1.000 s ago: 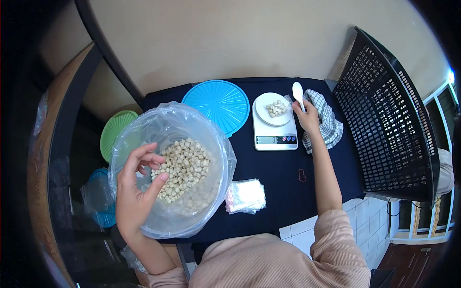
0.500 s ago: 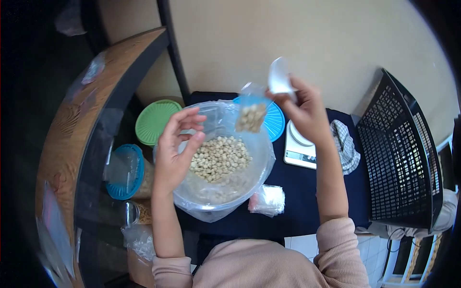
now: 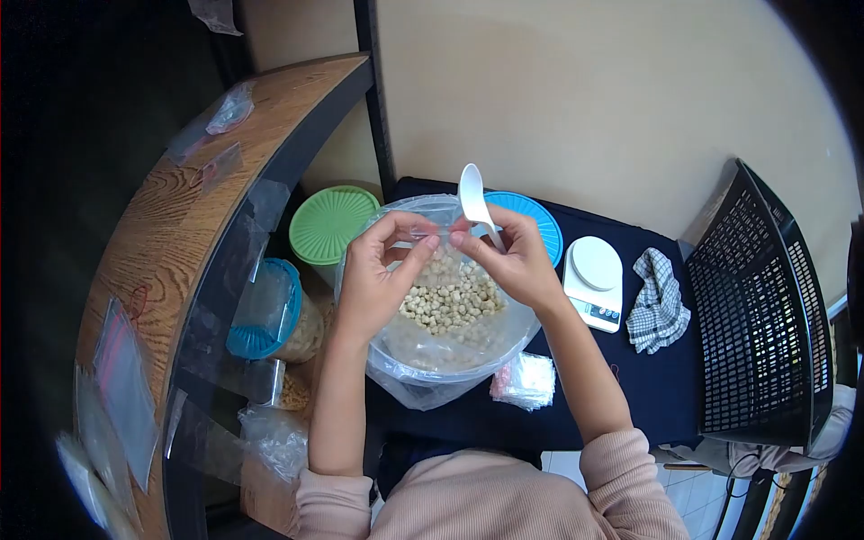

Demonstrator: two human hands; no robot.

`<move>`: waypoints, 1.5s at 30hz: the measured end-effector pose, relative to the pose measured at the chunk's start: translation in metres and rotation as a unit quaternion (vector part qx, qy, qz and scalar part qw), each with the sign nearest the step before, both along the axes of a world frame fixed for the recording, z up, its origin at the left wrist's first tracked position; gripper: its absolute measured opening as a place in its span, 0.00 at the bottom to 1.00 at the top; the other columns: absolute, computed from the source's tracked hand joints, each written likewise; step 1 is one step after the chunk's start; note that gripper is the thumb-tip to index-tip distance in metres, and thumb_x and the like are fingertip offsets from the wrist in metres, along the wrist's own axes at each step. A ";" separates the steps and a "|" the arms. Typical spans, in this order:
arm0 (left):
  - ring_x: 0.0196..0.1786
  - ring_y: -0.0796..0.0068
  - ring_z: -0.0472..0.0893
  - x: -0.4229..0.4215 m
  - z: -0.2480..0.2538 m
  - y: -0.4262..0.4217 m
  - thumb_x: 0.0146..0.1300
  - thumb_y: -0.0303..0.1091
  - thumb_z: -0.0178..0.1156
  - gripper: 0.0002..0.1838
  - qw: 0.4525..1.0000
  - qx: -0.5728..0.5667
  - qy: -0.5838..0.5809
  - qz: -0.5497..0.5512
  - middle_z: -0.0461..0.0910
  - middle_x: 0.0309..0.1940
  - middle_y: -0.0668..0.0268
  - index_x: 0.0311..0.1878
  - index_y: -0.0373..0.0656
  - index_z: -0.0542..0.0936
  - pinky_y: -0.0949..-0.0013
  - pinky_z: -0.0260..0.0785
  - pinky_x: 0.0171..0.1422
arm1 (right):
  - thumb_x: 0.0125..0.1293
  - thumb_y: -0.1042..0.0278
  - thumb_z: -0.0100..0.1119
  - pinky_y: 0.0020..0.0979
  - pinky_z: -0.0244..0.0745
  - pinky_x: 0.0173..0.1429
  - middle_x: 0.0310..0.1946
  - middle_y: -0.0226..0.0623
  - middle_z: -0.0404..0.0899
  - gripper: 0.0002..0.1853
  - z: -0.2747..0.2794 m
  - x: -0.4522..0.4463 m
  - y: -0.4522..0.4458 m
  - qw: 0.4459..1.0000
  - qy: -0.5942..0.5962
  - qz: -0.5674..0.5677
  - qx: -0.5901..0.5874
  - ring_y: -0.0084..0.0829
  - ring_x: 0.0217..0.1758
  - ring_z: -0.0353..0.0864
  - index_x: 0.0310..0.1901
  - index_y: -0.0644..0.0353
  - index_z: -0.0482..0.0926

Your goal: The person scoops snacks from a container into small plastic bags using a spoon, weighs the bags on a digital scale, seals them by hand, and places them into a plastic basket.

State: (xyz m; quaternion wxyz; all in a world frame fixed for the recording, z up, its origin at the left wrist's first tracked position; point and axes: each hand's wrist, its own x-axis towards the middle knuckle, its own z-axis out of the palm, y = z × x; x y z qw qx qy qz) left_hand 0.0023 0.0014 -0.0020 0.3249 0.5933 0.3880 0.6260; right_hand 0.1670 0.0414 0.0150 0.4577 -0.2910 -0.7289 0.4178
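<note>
Small clear bag [image 3: 441, 253] above plastic-lined tub [image 3: 450, 362] of pale cubes [image 3: 454, 308], top pinched by left hand [image 3: 389, 263] and right hand [image 3: 515, 261]; right also grips white spoon [image 3: 471, 191]. Looks filled, closing apparently unfinished. Near right: flat bags [image 3: 524, 380], seemingly unfilled.

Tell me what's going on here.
Someone's left hand and right hand pinch the top of a small clear bag over a large lined tub of pale cubes. A white spoon is also in the right hand. The scale and checked cloth sit to the right, and clear bags lie beside the tub.
</note>
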 end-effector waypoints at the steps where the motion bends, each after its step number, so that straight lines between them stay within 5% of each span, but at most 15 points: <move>1: 0.38 0.81 0.78 0.000 0.000 0.000 0.56 0.26 0.61 0.07 1.000 0.007 0.006 0.001 0.79 0.35 0.66 0.38 0.37 0.77 0.78 0.70 0.39 | 0.57 0.68 0.64 0.15 0.54 0.25 0.24 0.23 0.74 0.08 -0.001 0.001 0.001 1.000 -0.001 0.001 -0.001 0.09 0.23 0.64 0.34 0.62 0.79; 9: 0.38 0.80 0.78 -0.001 0.003 0.000 0.57 0.28 0.60 0.04 0.998 -0.008 0.045 0.053 0.79 0.33 0.67 0.34 0.38 0.78 0.75 0.70 0.40 | 0.56 0.68 0.65 0.17 0.68 0.37 0.30 0.29 0.80 0.09 -0.005 0.004 0.001 0.998 0.014 -0.038 -0.057 0.15 0.31 0.74 0.35 0.64 0.80; 13: 0.39 0.81 0.76 -0.001 0.005 -0.002 0.59 0.25 0.58 0.03 0.996 0.010 0.076 0.055 0.78 0.33 0.68 0.35 0.37 0.77 0.77 0.68 0.42 | 0.56 0.68 0.65 0.18 0.68 0.36 0.29 0.28 0.80 0.09 -0.007 0.002 0.002 0.998 0.037 -0.036 -0.038 0.15 0.31 0.75 0.36 0.64 0.81; 15: 0.39 0.81 0.76 -0.002 0.006 -0.003 0.59 0.25 0.58 0.03 0.994 0.012 0.085 0.061 0.77 0.33 0.68 0.35 0.37 0.77 0.77 0.68 0.43 | 0.55 0.68 0.65 0.20 0.62 0.29 0.26 0.29 0.79 0.09 -0.008 0.000 0.003 0.998 0.047 -0.048 0.010 0.14 0.27 0.69 0.34 0.65 0.81; 30: 0.40 0.79 0.75 -0.002 0.008 -0.005 0.56 0.25 0.58 0.02 0.990 0.033 0.121 0.070 0.75 0.34 0.67 0.32 0.38 0.75 0.75 0.67 0.44 | 0.55 0.68 0.64 0.24 0.63 0.29 0.24 0.35 0.78 0.09 -0.004 0.003 0.001 0.998 -0.008 -0.055 0.026 0.19 0.25 0.70 0.34 0.65 0.80; 35: 0.42 0.78 0.76 0.001 0.007 -0.004 0.52 0.23 0.62 0.14 0.985 0.050 0.149 0.063 0.76 0.36 0.66 0.41 0.41 0.72 0.72 0.66 0.47 | 0.56 0.68 0.62 0.23 0.61 0.27 0.21 0.31 0.74 0.09 -0.004 0.003 0.001 0.999 -0.026 -0.027 0.028 0.18 0.23 0.66 0.34 0.65 0.80; 37: 0.38 0.76 0.77 0.001 0.003 -0.001 0.47 0.27 0.66 0.20 0.989 0.075 0.108 0.067 0.79 0.32 0.67 0.45 0.41 0.72 0.73 0.66 0.40 | 0.56 0.68 0.62 0.23 0.60 0.26 0.20 0.31 0.73 0.08 -0.004 0.002 0.000 0.999 -0.023 -0.016 0.045 0.18 0.23 0.65 0.34 0.65 0.79; 45: 0.36 0.76 0.78 0.001 0.004 0.000 0.49 0.26 0.65 0.25 0.986 0.070 0.138 0.064 0.80 0.29 0.66 0.52 0.42 0.69 0.73 0.65 0.40 | 0.56 0.69 0.62 0.25 0.57 0.25 0.18 0.30 0.70 0.08 -0.005 0.002 0.001 0.998 -0.039 -0.003 0.052 0.18 0.21 0.61 0.34 0.65 0.80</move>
